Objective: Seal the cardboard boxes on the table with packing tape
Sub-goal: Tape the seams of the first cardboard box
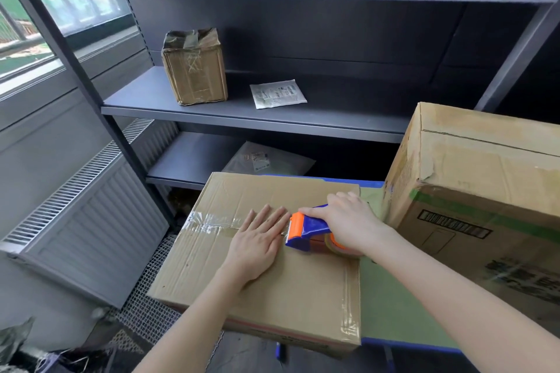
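The flat cardboard box lies closed on the green surface, with clear tape along its seam. The left grip presses it with straight fingers. The right grip curls round the tape dispenser on top. A taller closed box stands beside.

Three cardboard boxes, two packets, one tape dispenser.
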The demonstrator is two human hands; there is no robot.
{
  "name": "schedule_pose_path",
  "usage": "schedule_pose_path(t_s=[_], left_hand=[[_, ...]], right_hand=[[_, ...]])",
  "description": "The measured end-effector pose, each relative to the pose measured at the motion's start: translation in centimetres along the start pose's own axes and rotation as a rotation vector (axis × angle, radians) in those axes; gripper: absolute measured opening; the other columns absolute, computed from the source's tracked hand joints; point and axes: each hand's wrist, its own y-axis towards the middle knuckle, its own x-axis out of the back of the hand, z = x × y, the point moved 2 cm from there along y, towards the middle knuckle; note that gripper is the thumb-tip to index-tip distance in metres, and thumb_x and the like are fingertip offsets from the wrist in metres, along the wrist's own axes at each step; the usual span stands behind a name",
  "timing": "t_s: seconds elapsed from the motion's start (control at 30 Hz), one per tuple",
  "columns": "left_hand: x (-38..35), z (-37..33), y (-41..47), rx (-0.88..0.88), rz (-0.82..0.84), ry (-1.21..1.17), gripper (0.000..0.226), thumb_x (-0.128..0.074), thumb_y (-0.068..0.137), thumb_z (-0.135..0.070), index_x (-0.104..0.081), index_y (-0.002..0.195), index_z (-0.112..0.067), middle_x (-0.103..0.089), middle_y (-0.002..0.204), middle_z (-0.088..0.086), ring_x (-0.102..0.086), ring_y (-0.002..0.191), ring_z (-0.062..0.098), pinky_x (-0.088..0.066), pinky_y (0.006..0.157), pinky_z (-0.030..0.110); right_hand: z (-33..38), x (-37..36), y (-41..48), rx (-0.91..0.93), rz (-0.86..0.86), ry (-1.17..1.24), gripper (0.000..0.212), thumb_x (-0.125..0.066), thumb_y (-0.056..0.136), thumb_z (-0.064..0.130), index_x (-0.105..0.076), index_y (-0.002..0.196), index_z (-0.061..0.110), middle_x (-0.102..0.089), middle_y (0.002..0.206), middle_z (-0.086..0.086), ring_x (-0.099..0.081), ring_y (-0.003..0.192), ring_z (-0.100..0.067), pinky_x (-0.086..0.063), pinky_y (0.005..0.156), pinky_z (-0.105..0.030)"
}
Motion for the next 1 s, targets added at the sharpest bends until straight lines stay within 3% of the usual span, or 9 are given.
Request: schedule_pose_path(t_s=[0.3,0.47,0.57,0.67,0.83,0.9,1.0], left_hand=[[0.5,0.9,0.4,0.0,0.016,0.004,0.071,0.011,0.081,-0.049,-0.008,0.148,-0.038,-0.008,0.155,-0.021,0.001,0.146,0.009,0.01,0.115,0.027],[0.7,0.4,1.2,-0.004,0.022,0.018,0.076,0.013,0.078,-0.049,-0.01,0.149,-0.038,-0.009,0.155,-0.02,0.001,0.146,0.009,0.01,0.115,0.027],[0.6,0.5,1.1,-0.006,0.035,0.012,0.074,0.012,0.078,-0.05,-0.009,0.149,-0.038,-0.009,0.155,-0.02,0.001,0.146,0.009,0.012,0.114,0.026],[0.5,0.6,0.9,0.005,0.056,0.03,0.074,0.013,0.077,-0.05,-0.004,0.149,-0.039,-0.005,0.156,-0.021,0.004,0.145,0.008,0.014,0.114,0.026],[0.8,-0.8,1.5,0.057,0.101,0.081,0.083,0.017,0.07,-0.048,-0.001,0.15,-0.035,-0.002,0.157,-0.019,0.005,0.145,0.01,0.01,0.117,0.038],[1.1,-2.0,1.7,0.093,0.109,0.113,0.079,0.015,0.077,-0.046,-0.002,0.152,-0.027,-0.002,0.158,-0.013,0.005,0.146,0.013,0.01,0.117,0.041],[1.2,-4.8,2.8,0.068,0.109,0.06,0.057,-0.002,0.099,-0.041,-0.001,0.151,-0.019,0.003,0.159,-0.008,0.008,0.145,0.012,0.01,0.117,0.037]], right_hand=[[-0.3,-0.5,-0.2,0.016,0.0,0.049,0.061,-0.037,0.097,0.019,-0.013,0.144,0.049,-0.032,0.094,-0.004,-0.043,0.108,-0.028,-0.033,0.091,-0.033],[-1.3,-0.9,-1.0,-0.011,-0.001,0.083,0.061,-0.039,0.097,0.025,-0.011,0.144,0.05,-0.031,0.093,-0.001,-0.043,0.106,-0.025,-0.025,0.077,-0.03],[-3.4,-1.2,-1.8,-0.015,-0.011,0.077,0.06,-0.032,0.097,0.017,-0.013,0.143,0.052,-0.033,0.093,-0.001,-0.045,0.106,-0.026,-0.032,0.082,-0.033],[-7.5,-2.2,-4.2,-0.089,0.064,0.102,0.068,-0.031,0.094,0.01,-0.013,0.142,0.055,-0.038,0.091,0.001,-0.046,0.099,-0.023,-0.033,0.076,-0.031],[-8.2,-3.1,-5.7,-0.092,0.039,0.092,0.066,-0.036,0.097,0.016,-0.007,0.142,0.054,-0.035,0.095,0.0,-0.043,0.099,-0.023,-0.029,0.075,-0.03],[-8.3,-3.4,-5.4,-0.088,0.019,0.09,0.066,-0.035,0.097,0.015,-0.008,0.143,0.054,-0.036,0.096,-0.002,-0.043,0.099,-0.024,-0.03,0.077,-0.032],[-8.5,-3.8,-5.3,-0.077,0.003,0.072,0.067,-0.033,0.098,0.012,-0.006,0.143,0.053,-0.043,0.103,-0.005,-0.044,0.102,-0.025,-0.033,0.083,-0.033]])
